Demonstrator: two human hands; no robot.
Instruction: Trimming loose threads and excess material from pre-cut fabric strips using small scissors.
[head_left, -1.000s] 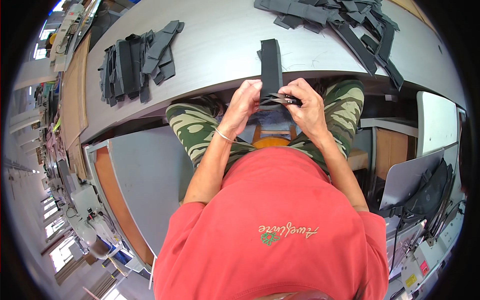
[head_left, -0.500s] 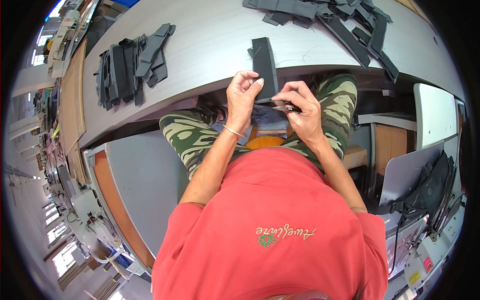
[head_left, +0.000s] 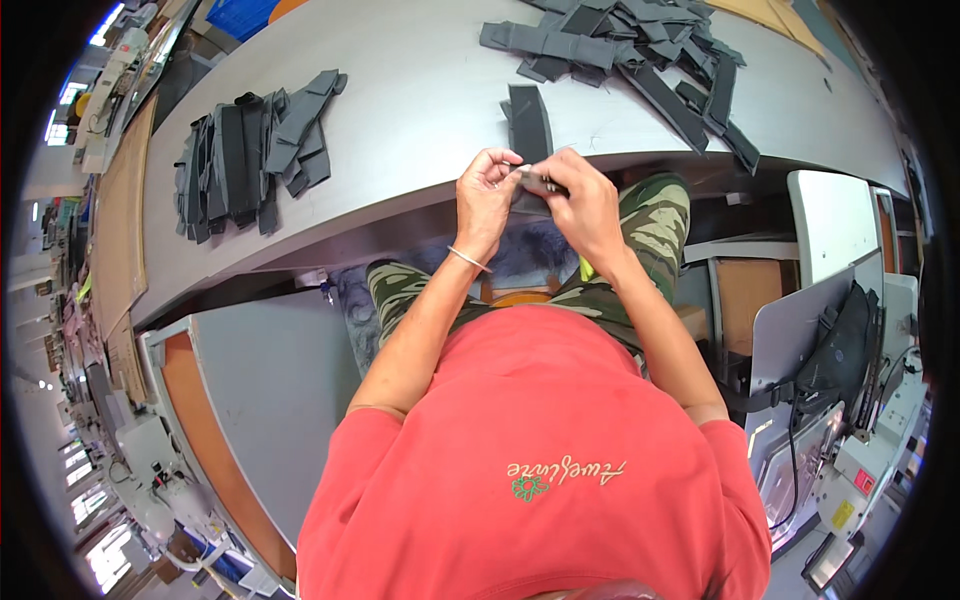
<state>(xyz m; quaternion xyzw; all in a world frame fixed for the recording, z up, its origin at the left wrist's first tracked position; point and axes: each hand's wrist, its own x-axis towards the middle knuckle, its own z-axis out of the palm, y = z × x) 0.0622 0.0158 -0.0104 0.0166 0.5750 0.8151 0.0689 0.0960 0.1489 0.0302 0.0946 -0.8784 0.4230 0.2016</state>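
A dark grey fabric strip (head_left: 529,122) lies partly on the table, its near end drawn over the front edge toward me. My left hand (head_left: 486,200) pinches that near end between thumb and fingertips. Close against it, my right hand (head_left: 587,205) is closed around small thread snips (head_left: 541,184), whose metal blades show by the left thumb. The fingers hide most of the snips and the strip's end. The fingertips of both hands almost meet.
A pile of grey fabric strips (head_left: 250,150) lies on the pale table (head_left: 410,110) at the left. A larger heap of strips (head_left: 640,50) is at the far right. A grey cabinet panel (head_left: 270,370) stands left of my legs; a black bag (head_left: 845,350) hangs at the right.
My right hand has moved up and left, bringing the snips to the left fingertips at the strip's end. My left knee has shifted down and inward. The view has shifted slightly.
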